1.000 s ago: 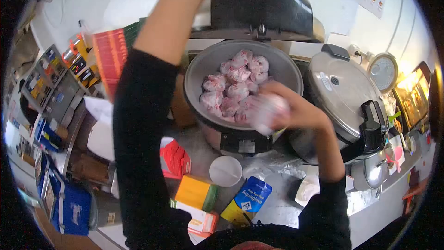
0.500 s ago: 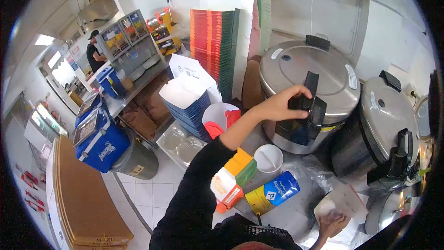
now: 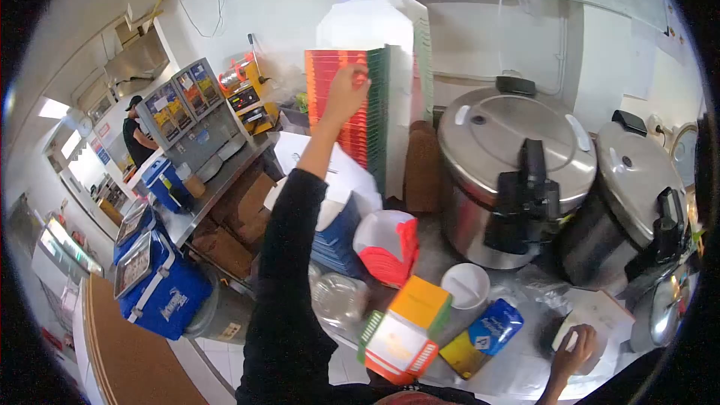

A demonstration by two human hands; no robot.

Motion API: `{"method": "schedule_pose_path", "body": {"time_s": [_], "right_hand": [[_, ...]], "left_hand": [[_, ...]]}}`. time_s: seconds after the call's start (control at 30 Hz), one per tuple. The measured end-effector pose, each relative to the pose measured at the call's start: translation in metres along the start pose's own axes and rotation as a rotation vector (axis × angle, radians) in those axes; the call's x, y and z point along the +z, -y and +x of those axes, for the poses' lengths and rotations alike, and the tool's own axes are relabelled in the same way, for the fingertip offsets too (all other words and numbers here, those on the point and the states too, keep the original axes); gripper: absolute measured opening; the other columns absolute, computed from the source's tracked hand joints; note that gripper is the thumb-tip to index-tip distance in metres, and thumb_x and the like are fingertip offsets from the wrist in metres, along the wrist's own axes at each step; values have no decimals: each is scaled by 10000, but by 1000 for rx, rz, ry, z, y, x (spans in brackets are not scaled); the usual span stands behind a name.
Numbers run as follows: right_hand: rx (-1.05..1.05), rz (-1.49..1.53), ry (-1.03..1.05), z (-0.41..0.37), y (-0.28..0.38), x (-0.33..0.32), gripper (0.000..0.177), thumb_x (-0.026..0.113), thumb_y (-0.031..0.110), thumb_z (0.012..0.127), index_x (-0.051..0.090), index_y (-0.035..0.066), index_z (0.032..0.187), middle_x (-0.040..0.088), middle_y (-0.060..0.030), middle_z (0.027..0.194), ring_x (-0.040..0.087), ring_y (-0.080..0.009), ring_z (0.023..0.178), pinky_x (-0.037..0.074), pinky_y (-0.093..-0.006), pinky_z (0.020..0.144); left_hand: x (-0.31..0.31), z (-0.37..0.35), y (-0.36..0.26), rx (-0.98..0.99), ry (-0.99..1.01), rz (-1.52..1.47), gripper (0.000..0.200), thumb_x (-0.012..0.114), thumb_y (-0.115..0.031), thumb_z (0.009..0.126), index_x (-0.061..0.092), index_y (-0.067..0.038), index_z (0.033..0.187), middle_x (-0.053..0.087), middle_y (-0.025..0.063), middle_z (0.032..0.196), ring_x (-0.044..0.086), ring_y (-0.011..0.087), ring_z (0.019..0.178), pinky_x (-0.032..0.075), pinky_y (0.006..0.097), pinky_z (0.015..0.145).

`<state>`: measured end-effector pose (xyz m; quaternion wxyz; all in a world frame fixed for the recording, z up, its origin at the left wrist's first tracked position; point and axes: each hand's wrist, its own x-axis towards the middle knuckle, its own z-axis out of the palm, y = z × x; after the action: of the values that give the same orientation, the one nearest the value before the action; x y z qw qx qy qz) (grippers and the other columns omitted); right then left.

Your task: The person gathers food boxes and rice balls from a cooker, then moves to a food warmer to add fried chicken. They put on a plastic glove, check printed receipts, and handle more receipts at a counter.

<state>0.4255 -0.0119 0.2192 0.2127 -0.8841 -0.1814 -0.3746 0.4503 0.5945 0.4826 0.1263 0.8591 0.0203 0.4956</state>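
Left hand (image 3: 346, 91) has moved off the black latch (image 3: 534, 187) of the first cooker (image 3: 491, 135) to the tall carton stack (image 3: 361, 133). Nearest, the right hand (image 3: 576, 349) has its fingers bent at one white paper box (image 3: 609, 316); whether it grips anything cannot be told. Left of the right hand: one glossy blue-and-yellow pouch (image 3: 484, 339), one round white tub (image 3: 466, 285), one orange, white and green card carton (image 3: 405, 334). Below the left hand: one nest of red cartons (image 3: 390, 264), one blue stack (image 3: 334, 246). Left-hand fingers are half curled before the carton stack's layered red, orange and green card edges; contact cannot be told. Right of the left hand: two round steel cookers, counting the second cooker (image 3: 649, 172). Farthest, left of the left hand: one person (image 3: 138, 139) in dark clothing.
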Motion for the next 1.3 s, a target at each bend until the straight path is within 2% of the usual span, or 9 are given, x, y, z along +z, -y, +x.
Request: {"method": "schedule_pose_path", "body": {"time_s": [0.13, 0.33, 0.53, 0.7, 0.73, 0.9, 0.97, 1.07, 1.3], "right_hand": [[17, 15, -160, -23, 67, -18, 117, 525, -60, 726, 524, -32, 840, 525, -151, 926, 492, -298, 936, 370, -391, 840], [-335, 120, -276, 44, 199, -66, 69, 485, 23, 778, 500, -21, 828, 512, -159, 870, 484, -329, 854, 383, -438, 770], [-513, 215, -368, 79, 329, -57, 95, 495, 94, 795, 488, -1, 799, 510, -145, 810, 491, -311, 801, 402, -418, 696], [-628, 78, -312, 106, 478, -40, 82, 519, 78, 755, 485, 5, 770, 512, -135, 765, 494, -311, 763, 399, -416, 669], [-656, 28, -309, 114, 516, -36, 89, 539, 56, 712, 494, 5, 771, 510, -131, 769, 494, -312, 762, 396, -414, 659], [-868, -46, -183, 162, 653, 5, 121, 587, -2, 626, 525, 6, 730, 517, -112, 755, 492, -297, 746, 392, -377, 672], [-939, -71, -187, 192, 697, 27, 149, 625, 15, 615, 532, 16, 731, 525, -98, 761, 497, -286, 743, 392, -366, 663], [-1010, -122, -124, 253, 743, 63, 146, 636, 35, 629, 540, 19, 737, 523, -89, 748, 495, -276, 727, 393, -365, 648], [-795, -251, 107, 369, 775, 169, 136, 557, 103, 735, 573, 3, 825, 543, -120, 764, 506, -290, 776, 408, -353, 685]], "left_hand": [[-5, -13, 27, 69, -100, -148, 182, 592, -119, 712, 539, -44, 870, 546, 111, 890, 518, 279, 878, 407, 351, 772], [-151, -88, 68, 306, -113, 41, 139, 574, -145, 742, 567, -23, 809, 574, 109, 854, 537, 279, 813, 417, 343, 709], [-245, -224, 198, -312, -147, -172, 129, 521, -127, 822, 548, -1, 833, 566, 73, 794, 531, 161, 730, 410, 268, 657], [-232, -326, 325, -584, -13, -394, 140, 496, -130, 839, 519, -17, 760, 506, 19, 743, 474, 92, 702, 397, 237, 658], [-214, -357, 353, -577, 9, -364, 193, 519, -179, 823, 532, -11, 727, 488, 82, 638, 474, 171, 609, 395, 296, 593], [-161, -490, 379, -924, 307, -311, 234, 484, -226, 842, 562, -6, 825, 550, 125, 672, 560, 200, 648, 418, 334, 587], [-136, -547, 373, -860, -22, -752, 228, 491, -225, 842, 573, -12, 832, 590, 122, 742, 561, 175, 674, 427, 315, 620], [-114, -581, 379, -1295, 372, -822, 200, 499, -193, 841, 574, -8, 849, 604, 104, 798, 559, 153, 744, 425, 287, 658], [-93, -425, 409, -914, 356, -1010, 199, 507, -198, 844, 552, -13, 898, 577, 67, 767, 539, 132, 736, 418, 262, 676]]}}
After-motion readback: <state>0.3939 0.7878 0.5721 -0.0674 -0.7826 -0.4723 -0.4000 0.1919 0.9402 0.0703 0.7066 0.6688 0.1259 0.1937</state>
